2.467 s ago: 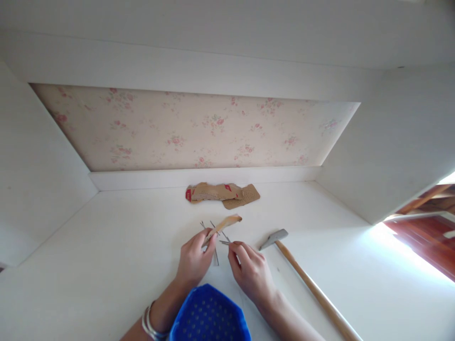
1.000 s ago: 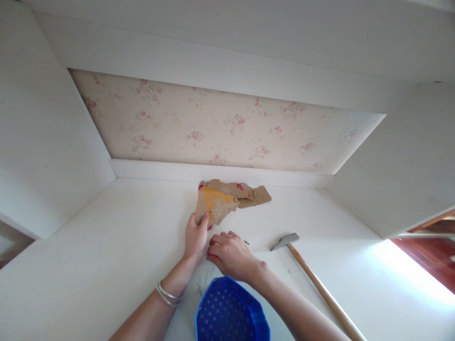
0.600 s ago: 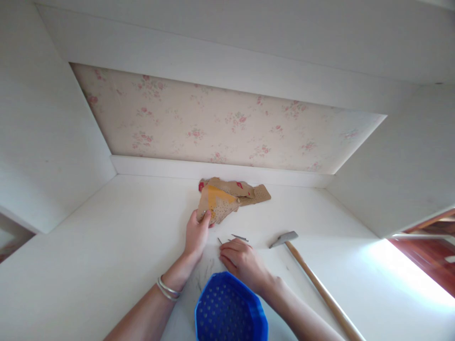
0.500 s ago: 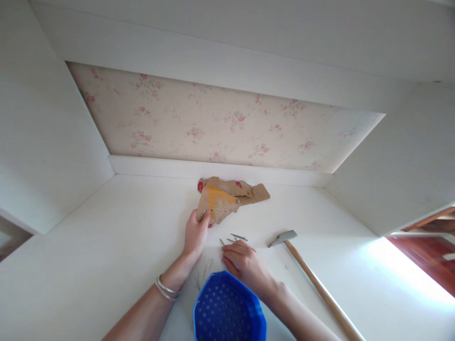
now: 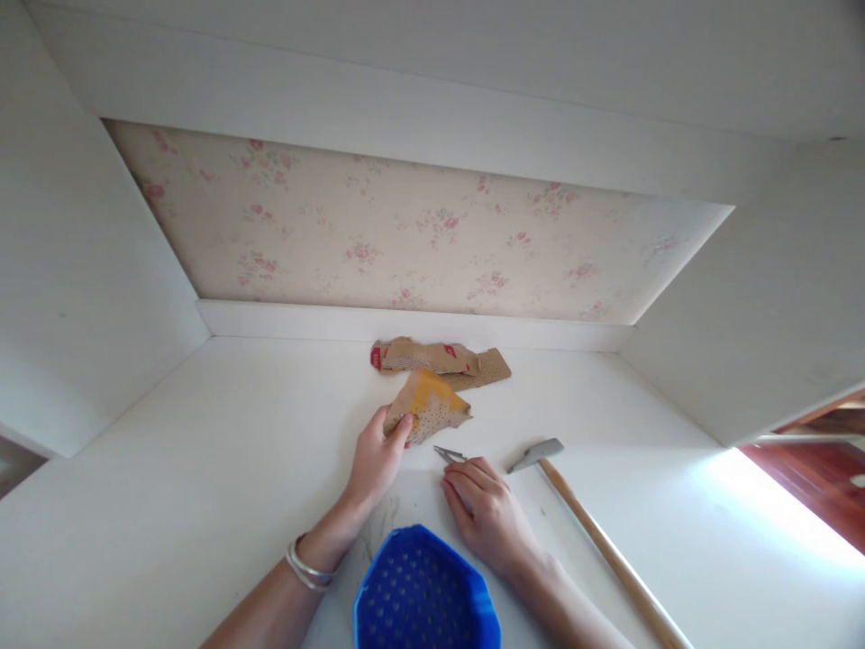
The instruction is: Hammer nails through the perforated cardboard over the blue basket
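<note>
My left hand (image 5: 376, 460) pinches the near corner of a torn brown and yellow cardboard piece (image 5: 428, 412) and holds it just above the white shelf (image 5: 203, 469). My right hand (image 5: 487, 509) rests curled on the shelf, fingers closed around thin metal nails (image 5: 448, 453) whose tips stick out toward the cardboard. More torn brown cardboard (image 5: 439, 359) with red marks lies behind, against the back ledge. A hammer (image 5: 587, 527) with a grey head and a long wooden handle lies to the right of my right hand.
A blue perforated plastic basket (image 5: 424, 595) stands at the near edge between my forearms. White side walls close in the shelf left and right, with floral wallpaper (image 5: 405, 234) at the back. Metal bangles sit on my left wrist.
My left hand has pulled the brown and yellow cardboard piece away from the pile at the back, toward me. My right hand has gathered the loose nails and shifted slightly right.
</note>
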The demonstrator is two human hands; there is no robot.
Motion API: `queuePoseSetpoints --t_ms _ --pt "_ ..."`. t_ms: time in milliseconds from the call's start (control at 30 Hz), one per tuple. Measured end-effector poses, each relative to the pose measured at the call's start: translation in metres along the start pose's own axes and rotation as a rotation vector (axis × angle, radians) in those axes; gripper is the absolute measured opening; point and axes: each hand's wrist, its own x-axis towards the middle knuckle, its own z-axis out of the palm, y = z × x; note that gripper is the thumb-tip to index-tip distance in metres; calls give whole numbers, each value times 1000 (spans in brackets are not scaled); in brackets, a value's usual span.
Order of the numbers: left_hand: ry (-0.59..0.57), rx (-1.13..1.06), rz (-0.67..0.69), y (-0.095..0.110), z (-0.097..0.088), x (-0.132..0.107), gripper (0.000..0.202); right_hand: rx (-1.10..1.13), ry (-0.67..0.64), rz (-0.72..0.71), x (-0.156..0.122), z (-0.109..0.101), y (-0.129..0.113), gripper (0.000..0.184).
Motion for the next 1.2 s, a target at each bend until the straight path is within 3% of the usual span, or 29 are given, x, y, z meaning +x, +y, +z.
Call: queuePoseSetpoints --t_ms 167,333,667,900,1100,1200 --pt "-178 52 58 14 4 -13 26 31 110 206 4 4 -6 13" --pt "-374 131 233 19 6 -19 23 45 150 320 10 8 -11 15" --pt "-388 203 348 11 7 -19 22 38 175 255 10 9 -3 22" --pt "-234 169 360 5 9 -24 21 -42 169 179 10 2 -11 24" --pt "119 278 317 -1 -2 -12 22 -148 97 139 0 -4 -11 32" --pt "152 300 321 -4 -6 -5 22 -189 15 121 -6 -5 -6 30"
